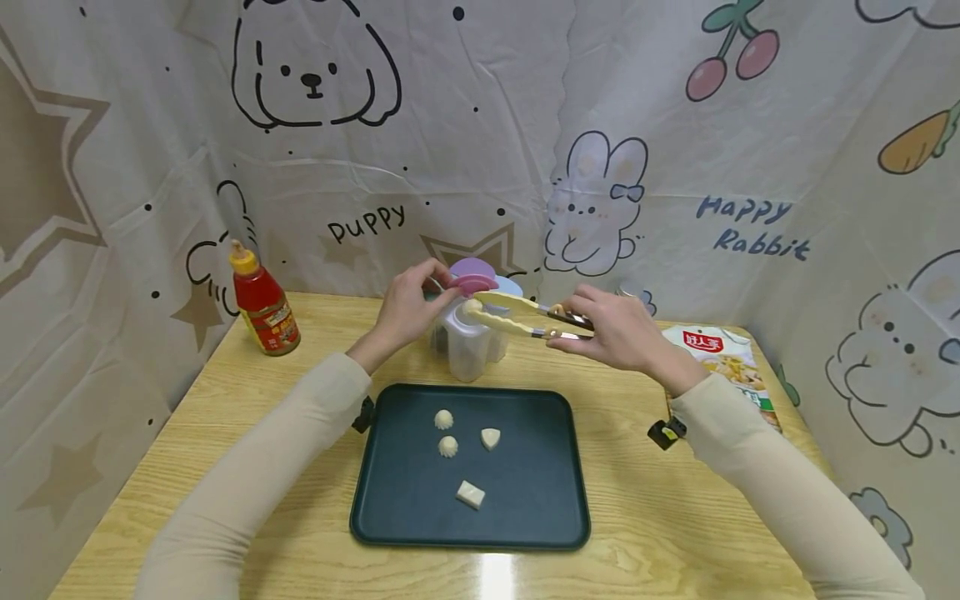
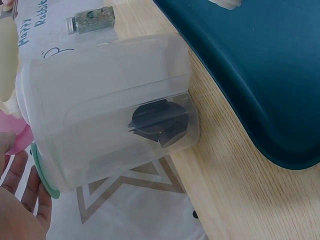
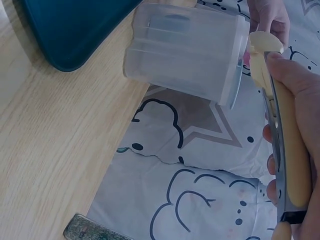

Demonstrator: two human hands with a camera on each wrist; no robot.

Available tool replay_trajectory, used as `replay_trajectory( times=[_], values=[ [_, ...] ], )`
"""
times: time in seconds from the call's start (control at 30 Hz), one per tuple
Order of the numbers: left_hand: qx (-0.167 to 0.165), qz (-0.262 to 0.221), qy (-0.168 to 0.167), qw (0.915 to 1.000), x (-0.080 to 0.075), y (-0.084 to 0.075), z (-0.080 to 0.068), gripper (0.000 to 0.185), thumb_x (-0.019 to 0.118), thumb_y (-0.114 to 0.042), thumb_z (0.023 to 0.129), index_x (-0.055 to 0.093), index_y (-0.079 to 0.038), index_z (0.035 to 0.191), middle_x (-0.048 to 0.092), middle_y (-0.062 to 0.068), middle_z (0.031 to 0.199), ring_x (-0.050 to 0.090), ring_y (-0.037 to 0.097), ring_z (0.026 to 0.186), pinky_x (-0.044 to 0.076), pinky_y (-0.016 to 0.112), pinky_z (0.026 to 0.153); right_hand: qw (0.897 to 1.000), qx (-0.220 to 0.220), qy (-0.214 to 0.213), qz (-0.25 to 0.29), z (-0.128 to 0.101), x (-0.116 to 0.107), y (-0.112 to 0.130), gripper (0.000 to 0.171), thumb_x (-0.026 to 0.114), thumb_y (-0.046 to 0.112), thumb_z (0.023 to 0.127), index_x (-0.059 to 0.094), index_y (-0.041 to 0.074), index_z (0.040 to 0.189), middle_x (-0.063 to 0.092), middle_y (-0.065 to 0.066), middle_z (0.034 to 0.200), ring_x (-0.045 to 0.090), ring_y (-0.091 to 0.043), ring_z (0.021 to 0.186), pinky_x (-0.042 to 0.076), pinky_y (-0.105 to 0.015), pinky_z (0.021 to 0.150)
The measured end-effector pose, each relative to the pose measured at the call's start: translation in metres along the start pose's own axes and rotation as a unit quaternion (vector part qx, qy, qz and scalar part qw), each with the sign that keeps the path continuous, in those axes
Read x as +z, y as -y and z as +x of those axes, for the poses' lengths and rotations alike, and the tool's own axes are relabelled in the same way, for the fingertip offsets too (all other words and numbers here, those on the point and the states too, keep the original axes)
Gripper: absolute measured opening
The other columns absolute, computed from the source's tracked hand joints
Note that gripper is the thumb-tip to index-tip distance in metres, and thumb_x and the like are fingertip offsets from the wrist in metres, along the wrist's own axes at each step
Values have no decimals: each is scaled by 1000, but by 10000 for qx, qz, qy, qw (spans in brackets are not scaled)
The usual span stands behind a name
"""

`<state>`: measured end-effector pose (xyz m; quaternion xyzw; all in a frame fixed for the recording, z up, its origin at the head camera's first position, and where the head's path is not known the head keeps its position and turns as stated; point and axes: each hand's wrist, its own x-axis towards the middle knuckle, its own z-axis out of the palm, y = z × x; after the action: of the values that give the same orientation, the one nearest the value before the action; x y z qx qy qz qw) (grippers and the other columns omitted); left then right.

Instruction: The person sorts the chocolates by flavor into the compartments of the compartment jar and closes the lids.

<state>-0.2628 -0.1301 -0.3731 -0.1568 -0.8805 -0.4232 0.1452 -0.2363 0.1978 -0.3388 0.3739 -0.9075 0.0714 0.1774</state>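
My left hand (image 1: 416,302) pinches the pink lid (image 1: 476,286) of a clear plastic container (image 1: 467,358) at the back of the table. My right hand (image 1: 611,325) grips yellow-tipped tongs (image 1: 517,302). At the tong tips, over the container's top, is a small cream-coloured piece (image 1: 472,308). A green lid (image 2: 44,172) lies beside my left fingers in the left wrist view, and dark pieces (image 2: 160,122) show through one compartment's wall. On the dark tray (image 1: 412,508) lie two ridged round pieces (image 1: 447,447), a triangular piece (image 1: 491,437) and a rectangular piece (image 1: 470,494).
A red sauce bottle (image 1: 266,304) with a yellow cap stands at the back left. At the right lies a printed food packet (image 1: 720,358). A small jar (image 2: 92,20) is behind the container. Patterned cloth (image 1: 480,150) hangs close behind the table.
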Motion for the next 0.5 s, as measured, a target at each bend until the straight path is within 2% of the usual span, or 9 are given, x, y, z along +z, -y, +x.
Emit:
replay_trajectory(
  times=[0.3, 0.5],
  values=[
    [24, -15, -15, 10000, 0, 0, 1, 21, 76, -23, 99, 66, -7, 108, 72, 14, 110, 68, 30, 102, 58, 46, 93, 10000, -8, -43, -60, -8, -9, 1, 49, 86, 52, 81, 74, 14, 108, 66, -1, 93, 51, -12, 62, 38, -27, 52],
    [38, -40, -28, 10000, 1, 0, 1, 21, 77, -22, 98, 66, -7, 108, 72, 14, 109, 68, 31, 101, 58, 46, 94, 9998, -28, 27, -191, -25, -17, 3, 48, 86, 53, 80, 72, 14, 103, 65, -2, 91, 45, -9, 61, 32, -23, 50]
  ],
)
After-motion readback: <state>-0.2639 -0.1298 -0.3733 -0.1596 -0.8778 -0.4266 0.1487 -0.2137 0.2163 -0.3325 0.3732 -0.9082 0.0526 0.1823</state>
